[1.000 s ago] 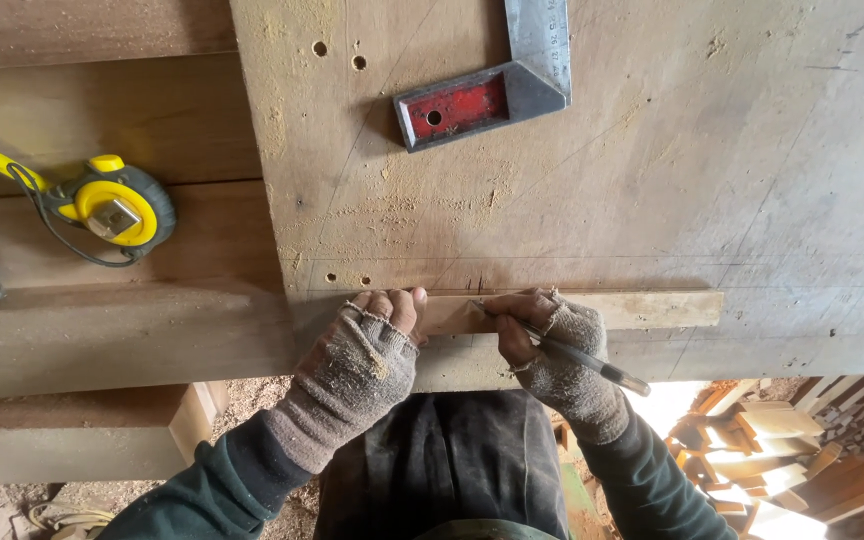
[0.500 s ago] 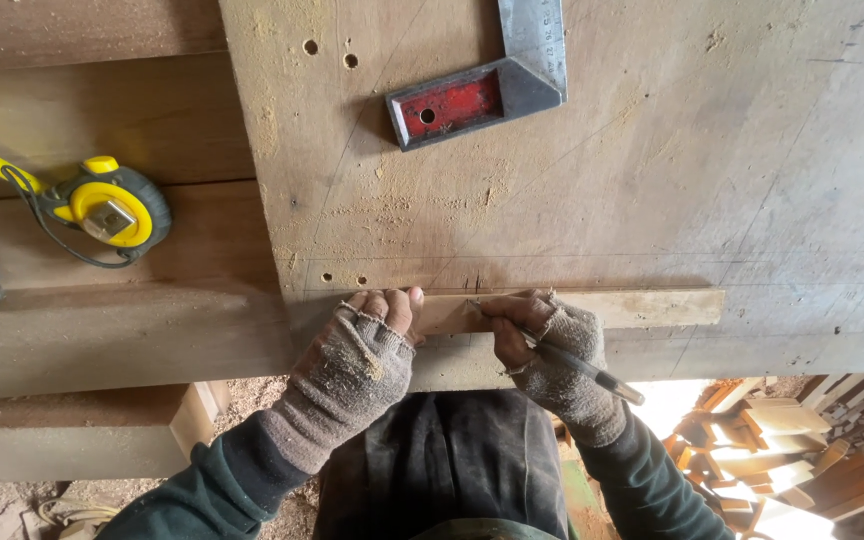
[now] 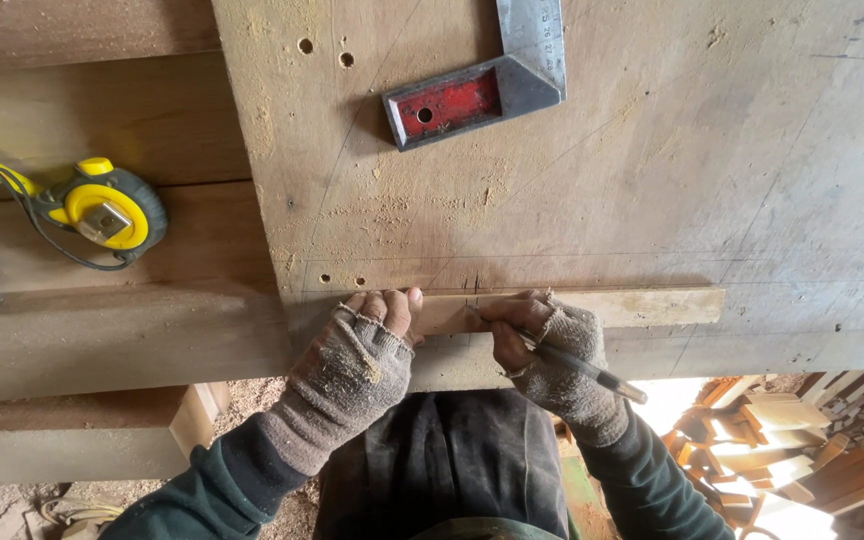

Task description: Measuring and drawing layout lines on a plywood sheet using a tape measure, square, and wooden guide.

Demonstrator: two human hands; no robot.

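Observation:
My left hand [image 3: 357,360], in a dusty fingerless glove, presses down on the left end of a thin pale wooden strip [image 3: 642,306] that lies along the near edge of a wide board [image 3: 652,170]. My right hand [image 3: 552,355], gloved the same way, grips a pencil [image 3: 577,365] with its tip at the strip's top edge, by short pencil marks on the board. Both hands touch the strip about a hand's width apart.
A metal try square with a red stock [image 3: 472,95] lies on the board's far side. A yellow and black tape measure [image 3: 102,210] rests on the planks at left. Wood offcuts [image 3: 792,440] are piled on the floor at lower right.
The view has shifted slightly. My right hand has turned a little with the pencil tip staying at the strip's edge. My left hand has kept its place.

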